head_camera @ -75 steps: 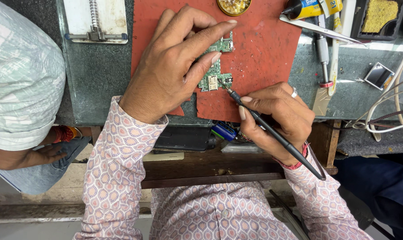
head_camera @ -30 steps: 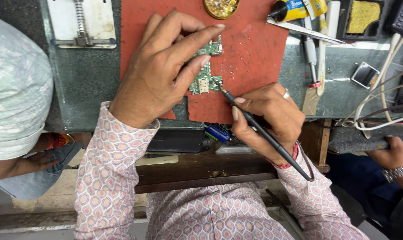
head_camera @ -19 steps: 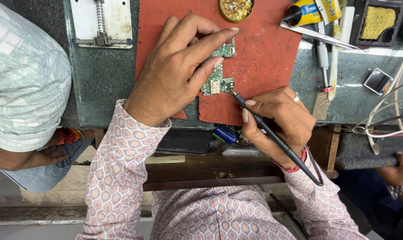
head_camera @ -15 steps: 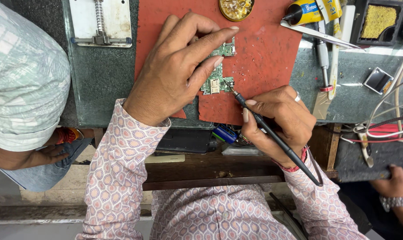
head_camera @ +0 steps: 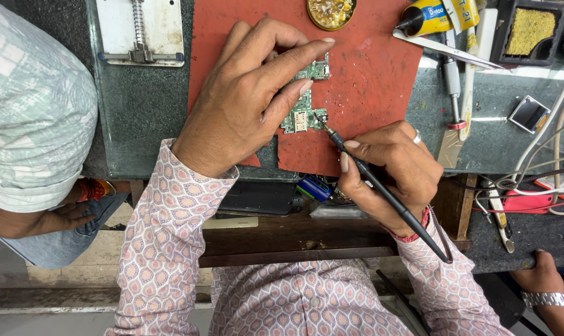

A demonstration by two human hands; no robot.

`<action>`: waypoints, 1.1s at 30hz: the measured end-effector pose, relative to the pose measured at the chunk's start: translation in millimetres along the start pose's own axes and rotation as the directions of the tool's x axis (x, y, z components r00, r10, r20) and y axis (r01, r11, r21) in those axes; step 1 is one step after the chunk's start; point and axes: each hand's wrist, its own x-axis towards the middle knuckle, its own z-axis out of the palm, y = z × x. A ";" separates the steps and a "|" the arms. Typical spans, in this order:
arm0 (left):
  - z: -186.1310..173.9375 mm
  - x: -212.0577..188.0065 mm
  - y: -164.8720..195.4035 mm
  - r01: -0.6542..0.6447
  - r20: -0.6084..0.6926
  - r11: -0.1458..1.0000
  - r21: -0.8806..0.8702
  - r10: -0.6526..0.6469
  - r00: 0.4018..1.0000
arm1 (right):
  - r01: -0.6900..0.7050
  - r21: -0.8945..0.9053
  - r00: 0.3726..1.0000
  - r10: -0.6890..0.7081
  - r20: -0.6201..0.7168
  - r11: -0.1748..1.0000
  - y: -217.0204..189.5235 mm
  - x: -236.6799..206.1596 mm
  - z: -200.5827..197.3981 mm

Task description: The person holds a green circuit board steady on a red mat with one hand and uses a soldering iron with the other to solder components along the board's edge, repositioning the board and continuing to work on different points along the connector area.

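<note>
Overhead view of a repair worktop (head_camera: 145, 124) with a dark stone-like surface, on which a red mat (head_camera: 381, 74) lies. A small green circuit board (head_camera: 304, 99) rests on the mat near its lower middle. The left hand (head_camera: 244, 106) lies over the board from the left, its fingers (head_camera: 294, 62) spread and pressed on the board's upper and left parts, pinning it flat to the mat rather than lifting it. The right hand (head_camera: 388, 168) is closed in a pen grip around a slim black soldering iron (head_camera: 381, 186), thumb and forefinger clamped on the shaft near the tip; the tip meets the lower right edge of the board, and the handle runs down and to the right past the wrist. Both forearms wear a pink patterned shirt.

At the mat's top edge sits a round brass-coloured tin (head_camera: 330, 11). To the right of the mat lie metal tweezers (head_camera: 450, 51), a yellow tube (head_camera: 431, 15) and a black tray holding a yellowish sponge (head_camera: 530, 30). At upper left, a white metal board holder (head_camera: 140, 31) lies on the worktop. Pale cables (head_camera: 549, 143) trail over the right side. Another person in a pale checked garment (head_camera: 33, 106) stands at the left, and a second person's hand with a metal wristband (head_camera: 543, 280) rests at lower right.
</note>
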 end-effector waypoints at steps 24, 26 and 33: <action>-0.1 0.5 0.7 0.000 -0.001 1.000 -0.001 0.000 1.000 | -0.005 -0.027 1.000 0.005 -0.015 1.000 -1.2 -0.3 -0.6; -0.1 0.0 1.1 0.003 0.001 1.000 0.000 -0.003 1.000 | -0.009 -0.019 1.000 0.009 -0.013 1.000 -1.0 -1.2 -0.5; 0.5 0.2 1.3 0.001 -0.002 1.000 0.001 -0.001 1.000 | 0.010 -0.033 0.999 -0.011 -0.032 0.999 1.3 -1.8 0.9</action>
